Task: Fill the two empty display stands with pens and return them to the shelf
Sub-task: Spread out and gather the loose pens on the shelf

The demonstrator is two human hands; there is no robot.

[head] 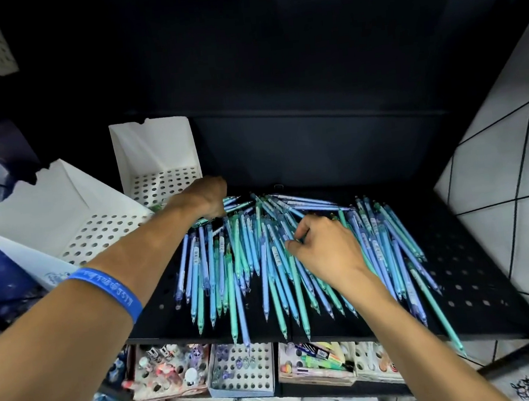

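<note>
Gathering is under way: loose blue and green plastic pens point(262, 258) lie heaped on the black perforated shelf point(475, 281). The right hand point(325, 249) pinches some; the left hand point(208, 198) has fingers hidden (cannot tell). Next, carry them to the two white perforated display stands point(99, 227), both empty.

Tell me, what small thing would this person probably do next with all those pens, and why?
Probably lift a small bunch of pens toward the nearer white stand. Both hands are already in the loose pile on the black shelf: the right hand curls around a few pens, the left hand reaches into the pile's far edge. Both perforated stands, including the farther stand, show empty holes.
</note>
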